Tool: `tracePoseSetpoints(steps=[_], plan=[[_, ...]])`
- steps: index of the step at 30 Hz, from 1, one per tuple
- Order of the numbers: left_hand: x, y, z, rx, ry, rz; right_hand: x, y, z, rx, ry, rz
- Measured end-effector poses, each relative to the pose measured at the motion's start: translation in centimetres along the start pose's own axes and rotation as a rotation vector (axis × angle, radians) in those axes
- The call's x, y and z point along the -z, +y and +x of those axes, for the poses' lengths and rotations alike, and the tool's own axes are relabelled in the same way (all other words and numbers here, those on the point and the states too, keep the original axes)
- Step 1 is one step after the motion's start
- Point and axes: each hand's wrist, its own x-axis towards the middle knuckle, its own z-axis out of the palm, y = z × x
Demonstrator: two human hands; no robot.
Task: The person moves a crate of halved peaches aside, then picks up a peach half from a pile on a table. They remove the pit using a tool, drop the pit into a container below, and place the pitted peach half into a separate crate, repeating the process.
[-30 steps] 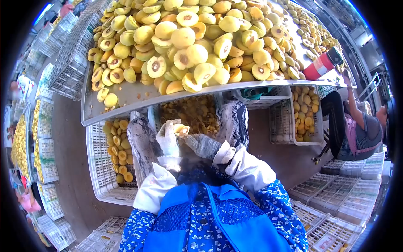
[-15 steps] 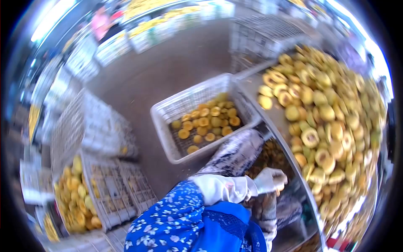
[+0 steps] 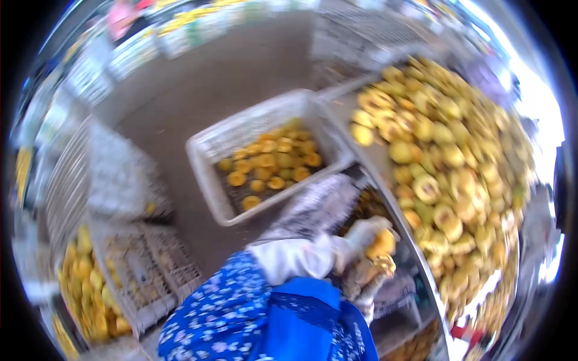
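My left hand (image 3: 359, 236), gloved and coming out of a white oversleeve, is closed around a yellow peach half (image 3: 382, 243). Right below it is my gloved right hand (image 3: 360, 278), its fingers curled. Something pale yellow shows at its fingertips, too blurred to name. Both hands are close together over my lap, beside the metal table edge. A large heap of halved peaches (image 3: 442, 156), several with brown pit hollows, lies on the table to the right.
A white plastic crate (image 3: 208, 198) with some peach halves stands on the floor ahead. Tipped crates (image 3: 135, 265) with more fruit are at left. A grey crate (image 3: 337, 42) stands beyond the table, and a person in pink (image 3: 120, 21) is far off.
The view has shifted, so the crate and heap appear further left. A peach half now shows in my left hand, which was a closed fist before. My right hand has come further into view.
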Motion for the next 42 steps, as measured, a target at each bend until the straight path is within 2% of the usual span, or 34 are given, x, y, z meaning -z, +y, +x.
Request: tracePoseSetpoints(steps=[1,3,4,5,6,7,8,9,10,11,12,14,16,18,19,20,22,23,26,27,30,31,32,34,36,37,39,40,41,42], plan=[[-1.9,-1.0,-1.9,-0.407,0.047,0.091,-0.6,0.0,0.4,-0.009,-0.081,0.279],[1.3,2.0,-1.5,-0.396,0.063,0.334,-0.2,0.8,1.5,-0.138,-0.249,0.875],[0.5,5.0,-2.8,-0.578,0.077,0.62,1.4,2.0,2.3,-0.261,-0.255,1.163],[-0.2,8.0,-4.2,-0.769,0.143,0.894,2.9,3.2,2.9,-0.393,-0.231,1.449],[0.3,11.5,-4.9,-0.743,0.4,0.957,3.3,4.0,2.5,-0.571,0.013,1.53],[1.5,13.8,-4.4,-0.909,0.597,1.363,3.8,4.8,2.1,-0.714,0.284,1.581],[5.2,17.4,-2.9,-1.123,0.628,1.739,3.5,5.8,1.9,-0.694,0.228,1.322],[2.9,18.9,-3.1,-1.276,0.732,2.068,3.0,6.6,2.4,-0.676,0.168,1.051],[0.2,20.2,-2.9,-1.515,0.715,2.354,2.7,7.2,3.4,-0.655,0.107,0.772],[-0.9,21.3,-1.0,-1.504,0.719,2.491,2.2,7.3,3.7,-0.636,0.066,0.505],[-2.0,22.2,1.4,-1.482,0.714,2.63,2.1,7.0,3.7,-0.619,0.1,0.435],[-4.6,23.5,6.7,-0.454,0.811,2.925,2.0,5.9,4.2,-0.576,0.162,0.287],[-5.1,23.6,10.6,0.052,0.618,3.028,2.4,6.1,4.6,-0.543,0.222,0.129],[-4.1,22.2,12.7,-0.003,0.593,3.109,1.9,4.7,3.8,-0.532,0.197,0.107],[-2.7,21.8,13.8,-0.149,0.61,3.026,1.7,4.3,3.5,-0.525,0.186,0.097],[-2.7,21.2,13.7,-0.199,0.472,2.973,1.6,3.9,3.2,-0.518,0.176,0.087],[-1.1,20.7,14.8,-0.38,0.484,2.903,1.1,3.6,3.3,-0.55,0.202,0.008],[-1.8,20.5,15.0,-0.17,0.476,2.831,0.6,3.6,3.3,-0.512,0.19,-0.023],[-2.4,18.3,13.3,-0.605,0.27,2.661,-0.3,2.5,3.3,-0.399,0.18,-0.1],[-2.9,17.3,12.7,-0.747,0.166,2.632,0.2,2.0,3.2,-0.353,0.167,-0.042],[-3.6,14.5,11.1,-0.932,-0.052,1.956,2.5,4.5,3.5,0.024,0.255,-0.231],[-4.3,13.3,10.2,-0.501,-0.179,1.291,2.5,3.9,3.5,0.202,0.293,-0.387],[-6.0,11.9,7.3,-0.441,-0.266,1.141,1.6,0.8,3.1,0.223,0.284,-0.59],[-5.8,9.0,5.9,-0.396,-0.416,0.797,0.3,-2.4,2.8,0.189,0.346,-0.773],[-4.9,7.8,5.5,-0.174,-0.455,0.555,-0.2,-3.8,3.2,0.247,0.355,-0.789],[-4.1,7.0,5.2,-0.166,-0.362,0.596,-0.4,-4.1,3.5,0.273,0.36,-0.797],[-5.6,3.5,1.6,-0.422,-0.164,0.964,-0.5,-3.7,3.8,0.348,0.374,-0.925],[-6.8,2.5,0.6,-0.415,-0.014,1.093,-0.4,-3.7,4.0,0.387,0.379,-0.993],[-6.7,1.8,0.7,-0.417,-0.036,1.064,-0.6,-4.4,3.9,0.196,0.343,-1.016],[-6.5,1.3,0.8,-0.42,-0.057,1.033,-0.4,-4.2,4.0,0.199,0.347,-1.029]])
